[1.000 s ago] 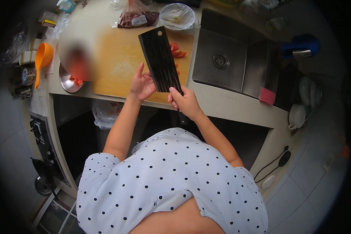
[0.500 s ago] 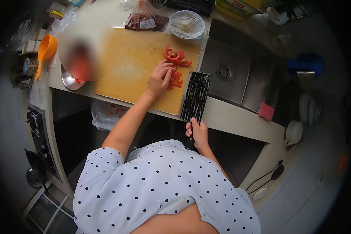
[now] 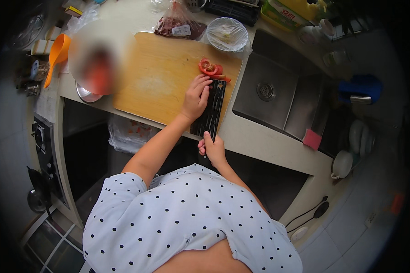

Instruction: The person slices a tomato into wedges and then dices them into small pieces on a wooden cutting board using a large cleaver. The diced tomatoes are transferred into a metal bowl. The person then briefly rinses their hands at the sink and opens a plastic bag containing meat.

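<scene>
My right hand [image 3: 212, 148] is closed round the handle of a black cleaver with pale streaks on its wide blade [image 3: 211, 109]. The blade lies low over the right part of a yellow-brown cutting board [image 3: 146, 77], its far end close to some cut red pieces [image 3: 209, 67] that look like tomato. Against the blade's left side rests my left hand [image 3: 196, 98], fingers extended and holding nothing, the fingertips beside the red pieces. Whatever lies beneath the blade and my left fingers is hidden.
Right of the board is a steel sink [image 3: 273, 98] with a pink sponge [image 3: 312, 139] on its near edge. Behind the board are a film-covered bowl [image 3: 227, 34] and a bagged dark red package [image 3: 180, 28]. A metal bowl [image 3: 87, 94] is partly blurred; an orange ladle [image 3: 58, 52] lies far left.
My right hand has brought the cleaver leftward from the board's right edge to my left hand. Small diced red pieces seen there before are now covered. The whole view has shifted slightly.
</scene>
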Demonstrator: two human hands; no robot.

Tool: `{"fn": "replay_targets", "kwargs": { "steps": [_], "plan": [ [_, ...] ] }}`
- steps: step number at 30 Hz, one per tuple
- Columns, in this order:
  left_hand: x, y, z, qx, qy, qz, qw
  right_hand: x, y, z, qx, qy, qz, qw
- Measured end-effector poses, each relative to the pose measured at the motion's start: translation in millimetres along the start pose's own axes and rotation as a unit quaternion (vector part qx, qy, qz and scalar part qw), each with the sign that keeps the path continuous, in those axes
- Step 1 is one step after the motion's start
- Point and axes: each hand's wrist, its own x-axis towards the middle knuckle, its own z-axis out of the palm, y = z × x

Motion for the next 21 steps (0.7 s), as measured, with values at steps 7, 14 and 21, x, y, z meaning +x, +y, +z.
{"fn": "replay_targets", "kwargs": {
  "steps": [7, 14, 21],
  "plan": [
    [-8, 12, -24, -0.033, 0.049, -0.052, 0.997, -10, -21, 22, 0.068, -0.048, 0.027, 0.996],
    [35, 39, -131, 0.14, 0.154, -0.002, 0.978, -6, -77, 100, -0.016, -0.199, 0.008, 0.98],
    [67, -50, -280, 0.235, 0.245, -0.029, 0.94, 40, -104, 225, -0.068, -0.287, 0.08, 0.952]
  ]
}}
